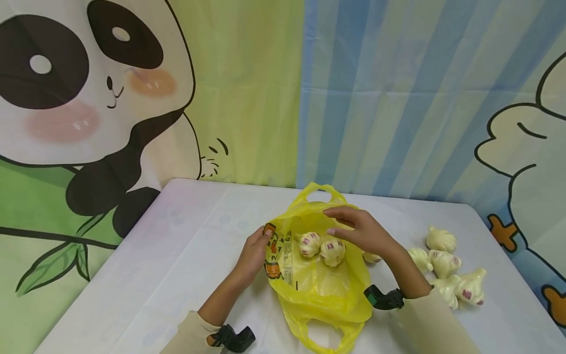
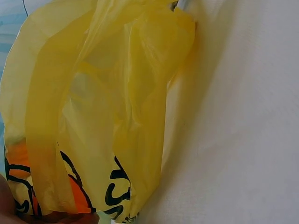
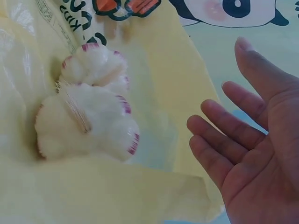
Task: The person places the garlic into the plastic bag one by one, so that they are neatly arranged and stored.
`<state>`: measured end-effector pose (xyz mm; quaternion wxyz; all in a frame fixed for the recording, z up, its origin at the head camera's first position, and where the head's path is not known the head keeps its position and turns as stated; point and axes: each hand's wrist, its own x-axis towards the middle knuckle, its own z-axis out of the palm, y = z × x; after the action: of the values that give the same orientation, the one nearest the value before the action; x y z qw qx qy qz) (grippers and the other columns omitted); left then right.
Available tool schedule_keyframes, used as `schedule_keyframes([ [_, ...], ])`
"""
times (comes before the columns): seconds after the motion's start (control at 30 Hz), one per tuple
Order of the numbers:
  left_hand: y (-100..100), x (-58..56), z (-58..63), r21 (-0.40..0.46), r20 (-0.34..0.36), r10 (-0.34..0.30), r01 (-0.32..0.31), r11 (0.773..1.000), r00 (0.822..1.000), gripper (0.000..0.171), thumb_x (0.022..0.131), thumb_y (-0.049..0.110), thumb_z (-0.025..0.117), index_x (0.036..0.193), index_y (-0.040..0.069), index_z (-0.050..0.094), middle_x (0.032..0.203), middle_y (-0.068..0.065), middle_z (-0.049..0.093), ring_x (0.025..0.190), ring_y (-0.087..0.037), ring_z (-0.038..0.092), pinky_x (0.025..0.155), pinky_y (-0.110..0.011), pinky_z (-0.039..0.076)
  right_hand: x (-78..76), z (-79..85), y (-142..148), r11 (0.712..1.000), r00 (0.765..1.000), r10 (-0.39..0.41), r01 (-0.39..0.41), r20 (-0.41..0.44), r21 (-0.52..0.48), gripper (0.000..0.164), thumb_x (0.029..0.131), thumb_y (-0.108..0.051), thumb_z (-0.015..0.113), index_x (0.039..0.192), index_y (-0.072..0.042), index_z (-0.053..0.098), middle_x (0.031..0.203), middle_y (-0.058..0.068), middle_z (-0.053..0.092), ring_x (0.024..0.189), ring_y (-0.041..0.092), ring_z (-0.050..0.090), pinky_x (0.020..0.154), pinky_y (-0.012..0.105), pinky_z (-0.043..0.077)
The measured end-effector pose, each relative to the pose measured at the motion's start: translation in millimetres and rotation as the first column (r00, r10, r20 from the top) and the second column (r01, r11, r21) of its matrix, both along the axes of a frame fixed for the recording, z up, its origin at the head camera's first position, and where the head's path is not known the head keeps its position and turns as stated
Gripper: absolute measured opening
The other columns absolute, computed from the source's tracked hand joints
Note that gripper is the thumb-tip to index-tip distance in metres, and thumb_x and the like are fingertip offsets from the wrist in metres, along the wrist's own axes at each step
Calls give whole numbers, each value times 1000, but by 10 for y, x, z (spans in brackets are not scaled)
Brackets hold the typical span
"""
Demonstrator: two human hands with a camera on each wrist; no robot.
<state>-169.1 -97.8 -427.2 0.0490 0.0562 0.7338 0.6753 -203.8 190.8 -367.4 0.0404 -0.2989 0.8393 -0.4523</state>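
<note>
A yellow plastic bag (image 1: 327,290) lies on the table with its mouth spread, one handle at the far side and one at the near side. Inside it two garlic bulbs (image 1: 332,251) sit side by side; the right wrist view shows the same garlic bulbs (image 3: 88,121) close up, with purple streaks. My left hand (image 1: 253,255) pinches the bag's left rim, thumb over the printed edge. Over the bag's right part hovers my right hand (image 1: 360,228), its fingers spread and nothing in them, as the right wrist view shows its bare palm (image 3: 257,172).
Several more garlic bulbs (image 1: 444,263) lie in a cluster on the white table (image 1: 199,236) to the right, behind my right forearm. Another garlic bulb (image 1: 370,257) peeks out beside the bag's right edge. A curtain with a printed panda (image 1: 110,98) hangs behind the table.
</note>
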Motion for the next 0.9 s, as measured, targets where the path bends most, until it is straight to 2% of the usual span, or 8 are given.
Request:
schedule_keyframes([
  [0.23, 4, -13, -30, 2, 7, 15, -15, 1000, 1000, 39, 107, 27, 34, 132, 4, 54, 97, -23, 60, 87, -33, 59, 78, -35, 46, 16, 69, 145, 999, 998, -35, 33, -54, -40, 33, 97, -14, 62, 130, -7, 61, 129, 8, 60, 121, 29, 55, 97, 37, 45],
  [0.4, 19, -19, -30, 5, 6, 11, -11, 1000, 1000, 39, 107, 27, 34, 131, 4, 54, 96, -23, 60, 87, -34, 59, 76, -35, 46, 57, 120, 269, 994, 993, -74, 65, -92, -91, 32, 97, -12, 62, 129, -8, 62, 127, 8, 61, 117, 28, 58, 90, 27, 49],
  [0.57, 15, -19, -24, 4, 11, 10, -10, 1000, 1000, 39, 107, 27, 34, 131, 4, 54, 96, -23, 60, 87, -35, 59, 76, -34, 46, 69, 133, 389, 990, 990, -85, 72, -110, -118, 33, 97, -9, 61, 130, -7, 61, 128, 9, 60, 116, 26, 59, 88, 24, 49],
  [0.7, 13, -13, -9, 6, 7, 10, -10, 1000, 1000, 39, 107, 27, 34, 131, 4, 54, 96, -25, 60, 88, -37, 59, 77, -34, 47, 75, 104, 470, 985, 984, -132, 117, -120, -126, 32, 97, -11, 62, 128, -8, 63, 126, 8, 61, 113, 29, 60, 86, 22, 50],
  [0.8, 16, -8, 0, 9, 4, 9, -9, 1000, 1000, 39, 107, 27, 33, 131, 3, 54, 97, -25, 60, 88, -37, 59, 77, -34, 47, 84, 58, 530, 976, 982, -137, 111, -132, -190, 32, 96, -4, 62, 128, -3, 62, 126, 14, 61, 113, 30, 59, 88, 22, 49],
  [0.9, 19, -8, 0, 8, 3, 9, -9, 1000, 1000, 39, 107, 27, 33, 132, 3, 54, 96, -24, 60, 88, -36, 59, 78, -34, 46, 99, -2, 585, 960, 980, -135, 94, -144, -262, 35, 94, 3, 61, 129, 2, 59, 126, 20, 59, 117, 25, 57, 92, 24, 47],
])
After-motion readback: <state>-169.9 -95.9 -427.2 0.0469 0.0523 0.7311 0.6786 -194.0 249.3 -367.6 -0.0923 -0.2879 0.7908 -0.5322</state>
